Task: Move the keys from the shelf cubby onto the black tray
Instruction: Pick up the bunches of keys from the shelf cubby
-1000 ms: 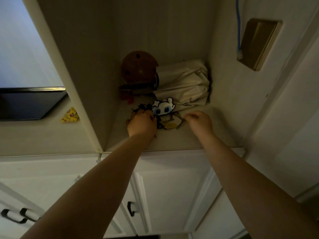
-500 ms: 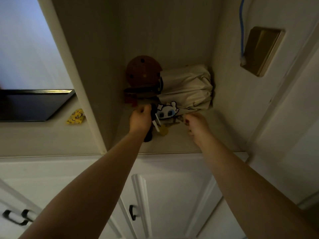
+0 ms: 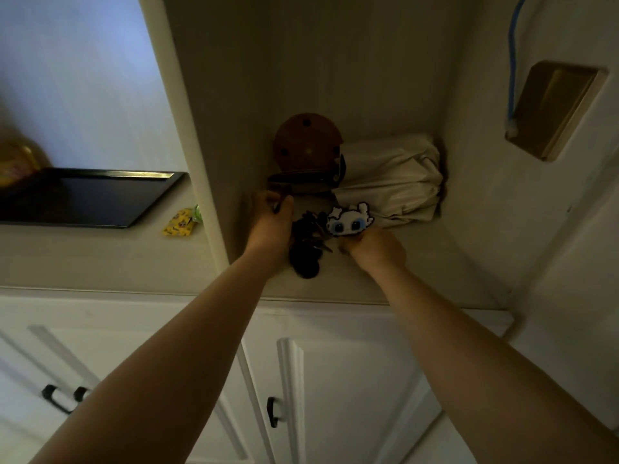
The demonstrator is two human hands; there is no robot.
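Note:
The keys (image 3: 304,249) are a dark bunch with a black fob and a white cartoon charm (image 3: 348,220), just above the cubby floor (image 3: 418,279). My left hand (image 3: 271,226) is shut on the top of the bunch, and the fob hangs below it. My right hand (image 3: 375,249) is curled with its fingertips closed on the charm's lower edge. The black tray (image 3: 83,199) lies empty on the counter to the left, beyond the cubby's side wall (image 3: 187,128).
At the back of the cubby are a brown round object with holes (image 3: 306,142), a dark flat item (image 3: 301,179) and a beige cloth bag (image 3: 392,182). A yellow packet (image 3: 179,222) lies beside the tray. White cabinet doors with black handles (image 3: 273,411) are below.
My left hand has lifted the key bunch off the cubby floor so the fob dangles. My right hand moved in under the white charm. The view shifted left, showing more of the tray.

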